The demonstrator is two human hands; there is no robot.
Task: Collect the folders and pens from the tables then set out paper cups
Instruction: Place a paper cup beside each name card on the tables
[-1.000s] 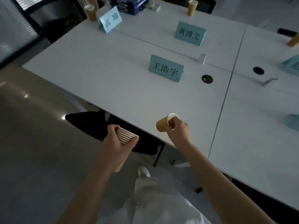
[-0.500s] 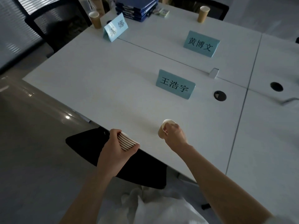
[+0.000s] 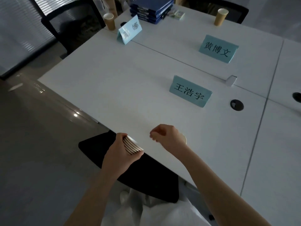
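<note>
My left hand point(image 3: 120, 154) grips a nested stack of brown paper cups point(image 3: 132, 145), held on its side over the near edge of the white table point(image 3: 114, 88). My right hand point(image 3: 167, 137) hovers low over the table just right of the stack, fingers loosely curled and nothing in them. Behind its wrist shows the white rim of a single paper cup point(image 3: 184, 139) on the table; the rest of that cup is hidden. A pile of blue folders point(image 3: 151, 10) lies at the far end. Two more cups stand there, one at the left point(image 3: 109, 21) and one at the right point(image 3: 220, 16).
Three teal name cards point(image 3: 190, 91) point(image 3: 218, 48) point(image 3: 129, 31) stand on the table. A black cable hole point(image 3: 237, 105) lies right of the nearest card. A black chair seat point(image 3: 130, 168) sits under the near edge, another chair point(image 3: 71, 25) at far left. A small box point(image 3: 179, 14) lies beside the folders.
My right hand carried the single cup forward, lowered it onto the table, and now has its fingers off it. The left hand kept hold of the stack. The view moved closer.
</note>
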